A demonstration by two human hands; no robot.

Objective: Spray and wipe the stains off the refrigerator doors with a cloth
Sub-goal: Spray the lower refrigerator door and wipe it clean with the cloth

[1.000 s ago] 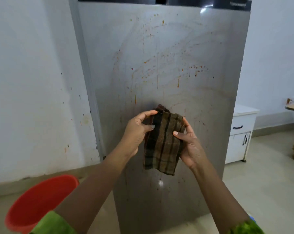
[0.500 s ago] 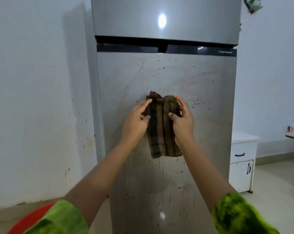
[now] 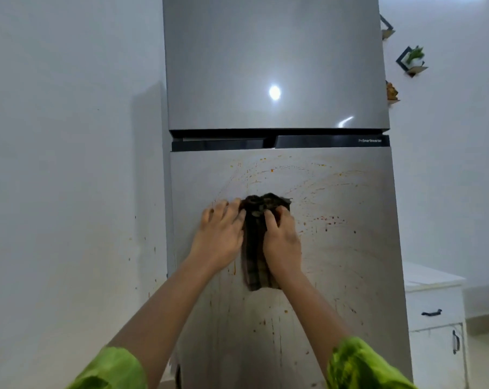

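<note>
Cloth: dark, plaid, bunched at its top and hanging in a narrow fold, pressed flat against the lower refrigerator door between your two hands.

Sleeves: green, one at each bottom corner of the view, forearms bare beyond them and reaching up and forward.

Left hand: palm toward the door, fingers spread and partly curled, fingertips touching the cloth's upper left edge. Whether it pinches the fabric or only rests against it, you cannot tell.

Right hand: laid over the right half of the cloth, fingers curled into the bunched top, closed on the fabric and holding it to the door.

Lower door: grey metal, marked with orange-brown specks, drip lines and faint curved smears. Specks are thickest to the right of your right hand and below the cloth; a scatter lies near the door's top edge.

Dark band: runs between the two doors, with small lettering at its right end.

Upper door: grey, glossy, carrying a round light reflection; no marks show on it.

Wall: white, to the left, with a few orange specks low down beside the refrigerator.

Cabinet: white, low, to the right, with dark handles.

Small wall shelves: upper right, one holding a green plant.
</note>
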